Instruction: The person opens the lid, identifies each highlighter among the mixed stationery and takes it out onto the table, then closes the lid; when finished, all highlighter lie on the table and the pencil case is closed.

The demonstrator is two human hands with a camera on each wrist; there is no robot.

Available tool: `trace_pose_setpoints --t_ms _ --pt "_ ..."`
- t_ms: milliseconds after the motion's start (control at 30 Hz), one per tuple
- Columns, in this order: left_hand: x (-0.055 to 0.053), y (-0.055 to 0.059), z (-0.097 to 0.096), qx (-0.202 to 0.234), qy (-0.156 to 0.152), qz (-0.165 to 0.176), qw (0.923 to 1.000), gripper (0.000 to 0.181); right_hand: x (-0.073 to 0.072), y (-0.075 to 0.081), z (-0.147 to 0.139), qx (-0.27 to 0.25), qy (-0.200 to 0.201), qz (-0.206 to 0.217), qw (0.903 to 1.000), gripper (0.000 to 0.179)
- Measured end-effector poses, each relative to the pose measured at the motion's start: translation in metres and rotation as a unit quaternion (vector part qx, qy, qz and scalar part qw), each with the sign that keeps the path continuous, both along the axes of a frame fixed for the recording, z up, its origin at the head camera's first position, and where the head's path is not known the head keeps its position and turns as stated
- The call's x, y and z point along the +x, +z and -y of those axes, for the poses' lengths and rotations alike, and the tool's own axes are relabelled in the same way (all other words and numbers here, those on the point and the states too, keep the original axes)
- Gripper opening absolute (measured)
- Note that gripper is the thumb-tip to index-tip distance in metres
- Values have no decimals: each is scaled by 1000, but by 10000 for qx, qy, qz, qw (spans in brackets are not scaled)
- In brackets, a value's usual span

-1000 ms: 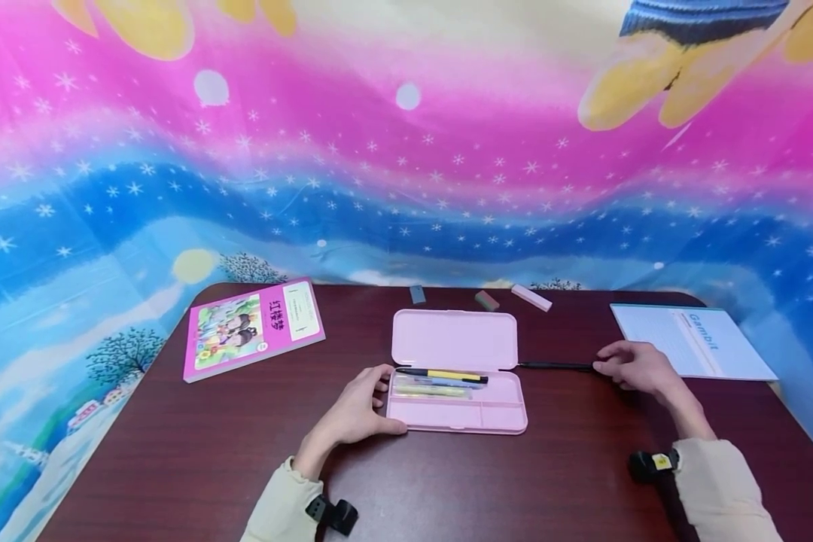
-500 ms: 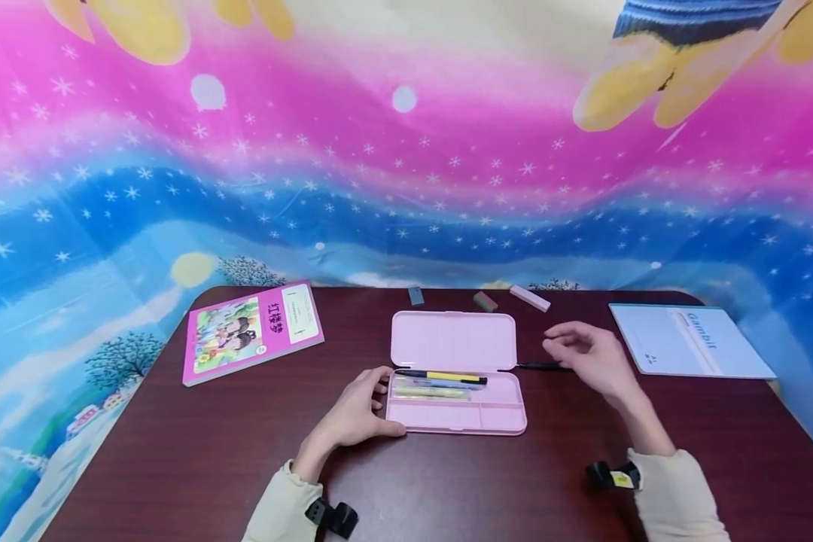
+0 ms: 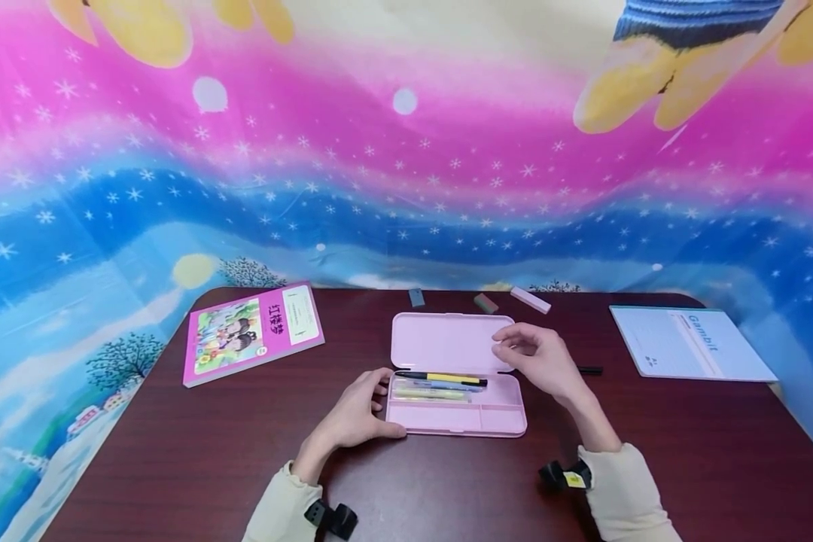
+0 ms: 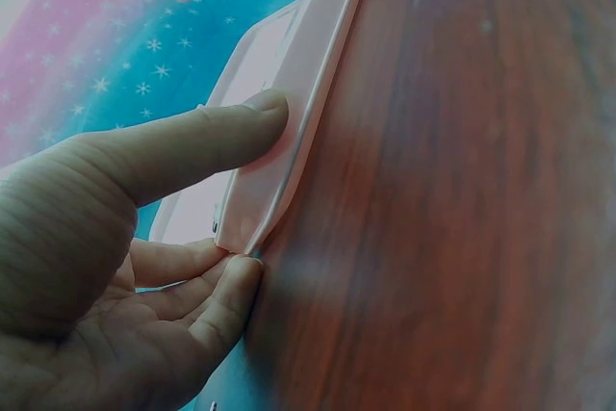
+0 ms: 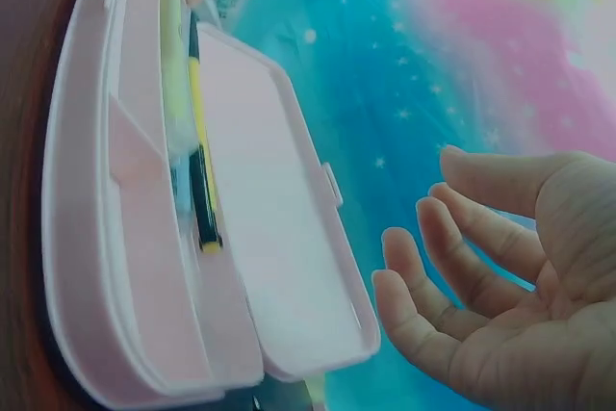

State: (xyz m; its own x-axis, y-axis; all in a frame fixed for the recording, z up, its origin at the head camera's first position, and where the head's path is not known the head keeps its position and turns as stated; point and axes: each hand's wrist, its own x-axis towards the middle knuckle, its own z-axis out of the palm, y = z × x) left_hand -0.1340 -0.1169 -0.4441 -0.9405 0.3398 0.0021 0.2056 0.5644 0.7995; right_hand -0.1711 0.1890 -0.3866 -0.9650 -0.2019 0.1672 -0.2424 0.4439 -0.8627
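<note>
A pink pencil case (image 3: pixel 501 418) lies on the table with its lid (image 3: pixel 440 342) folded back. A yellow-and-black pen (image 3: pixel 447 376) and several other pens are in its rear compartment. My left hand (image 3: pixel 359 410) holds the case's left end, thumb on the front wall (image 4: pixel 255 180) and fingers at the corner. My right hand (image 3: pixel 542 361) hovers by the lid's right edge, its fingers loosely bent and nothing between them, as the right wrist view shows. Behind that hand a black pen (image 3: pixel 589 370) lies on the table, mostly hidden.
Behind the case lie a dark grey eraser (image 3: pixel 416 297), a red-and-green eraser (image 3: pixel 485 302) and a pale pink bar (image 3: pixel 531 299). A pink book (image 3: pixel 254 331) lies at the left, a Gambit notebook (image 3: pixel 691 342) at the right. A printed cloth hangs behind the table.
My right hand has let go of the black pen and moved left to the lid's right edge. The left hand and the case have stayed put.
</note>
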Motion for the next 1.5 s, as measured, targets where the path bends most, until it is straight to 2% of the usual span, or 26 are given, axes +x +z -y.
trace_pose_setpoints --t_ms 200,433,667,933,1067,1400,1500 --pt "2 0 0 20 -22 43 10000 83 5 -12 11 333 315 61 9989 21" --pt "1 1 0 11 13 -12 10000 85 5 -23 21 1013 1035 21 9895 14" --pt "-1 2 -1 5 -28 -59 10000 84 5 -24 21 1264 1187 -5 9849 17" --pt "-1 2 0 58 53 2 10000 85 7 -25 25 1585 1681 144 9728 15" --pt "-1 1 0 36 23 -25 10000 85 9 -26 28 1655 1644 147 9723 11" --pt "-1 0 -1 97 -31 -103 9999 82 13 -30 35 2018 1200 180 9719 10" --pt "-1 0 0 134 -44 -121 9998 82 13 -29 36 2048 1214 114 9712 10"
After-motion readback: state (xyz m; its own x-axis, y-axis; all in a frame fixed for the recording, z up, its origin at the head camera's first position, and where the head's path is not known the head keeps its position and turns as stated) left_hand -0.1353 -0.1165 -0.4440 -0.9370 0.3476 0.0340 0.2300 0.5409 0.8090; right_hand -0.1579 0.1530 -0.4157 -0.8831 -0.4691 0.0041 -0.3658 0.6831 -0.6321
